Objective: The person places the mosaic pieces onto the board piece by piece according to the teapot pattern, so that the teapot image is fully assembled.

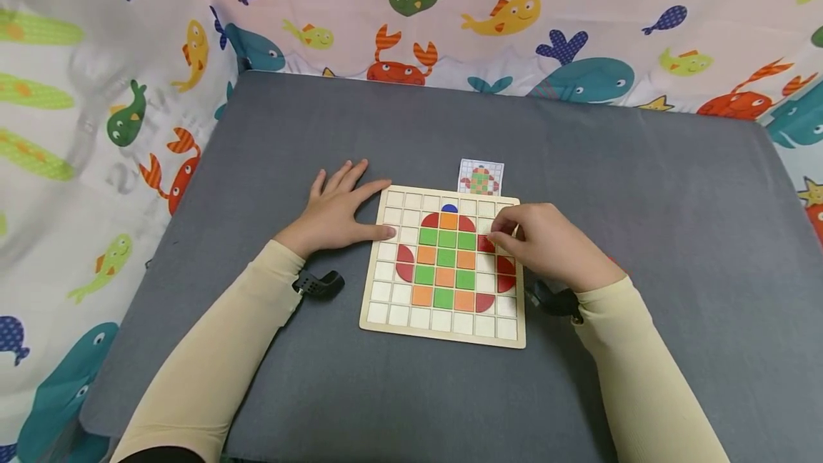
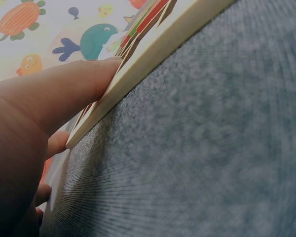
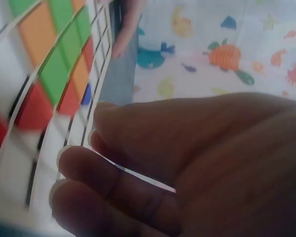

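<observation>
A square wooden board [image 1: 444,334] with a grid of white cells lies flat. Red, orange, green and blue tiles fill part of it. My left hand [image 1: 337,216] spreads its fingers at the board's left side, its thumb [image 2: 96,76] resting over the edge and its index fingertip at the upper left corner. Over the upper right cells is my right hand [image 1: 546,241], fingers bent, fingertips by a red tile [image 1: 486,244]. That red tile [image 3: 34,109] lies in its cell in the right wrist view, and nothing shows between thumb and fingers.
Behind the board's top edge lies a small pattern card [image 1: 481,177] printed with a similar coloured figure. A grey cloth covers the table [image 1: 360,120]. Curtains [image 1: 347,13] printed with sea animals hang along the back and the left side.
</observation>
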The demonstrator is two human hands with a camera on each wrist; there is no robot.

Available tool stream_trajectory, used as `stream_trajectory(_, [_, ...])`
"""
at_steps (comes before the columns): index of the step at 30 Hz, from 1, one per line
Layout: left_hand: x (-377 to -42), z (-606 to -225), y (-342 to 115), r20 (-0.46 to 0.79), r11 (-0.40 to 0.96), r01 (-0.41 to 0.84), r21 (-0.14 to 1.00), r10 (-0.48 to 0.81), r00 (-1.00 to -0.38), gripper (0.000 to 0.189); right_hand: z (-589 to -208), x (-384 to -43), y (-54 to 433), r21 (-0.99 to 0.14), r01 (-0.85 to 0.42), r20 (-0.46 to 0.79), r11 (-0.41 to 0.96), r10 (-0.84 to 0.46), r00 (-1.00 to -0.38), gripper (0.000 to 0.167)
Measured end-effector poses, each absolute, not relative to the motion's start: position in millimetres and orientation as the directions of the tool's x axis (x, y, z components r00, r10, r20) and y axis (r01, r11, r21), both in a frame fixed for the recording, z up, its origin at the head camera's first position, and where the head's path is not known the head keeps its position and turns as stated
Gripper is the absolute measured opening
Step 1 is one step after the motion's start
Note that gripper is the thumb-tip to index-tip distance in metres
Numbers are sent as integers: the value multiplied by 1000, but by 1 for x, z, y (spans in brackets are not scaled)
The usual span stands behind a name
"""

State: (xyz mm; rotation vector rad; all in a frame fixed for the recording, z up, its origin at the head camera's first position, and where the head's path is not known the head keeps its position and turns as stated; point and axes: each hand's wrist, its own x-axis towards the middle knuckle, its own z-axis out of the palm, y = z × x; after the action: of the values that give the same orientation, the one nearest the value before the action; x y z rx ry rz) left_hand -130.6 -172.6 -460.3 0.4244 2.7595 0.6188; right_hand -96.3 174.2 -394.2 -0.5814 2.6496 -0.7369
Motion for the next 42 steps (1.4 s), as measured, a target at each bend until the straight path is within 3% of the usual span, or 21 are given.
stream_trajectory(8, [-131, -460, -173, -201, 859, 231, 458, 353, -914, 96, -398, -94, 220, -500, -239, -210, 832, -385, -899, 9])
stream_trajectory(22, [-130, -463, -173, -191, 856, 252, 451, 369, -910, 96, -410, -76, 290, -399, -246, -170, 883, -335, -927, 26])
stream_trajectory(42, [-131, -463, -174, -192, 858, 234, 456, 352, -916, 95, -415, -67, 311, -398, -189, -254, 898, -306, -918, 28])
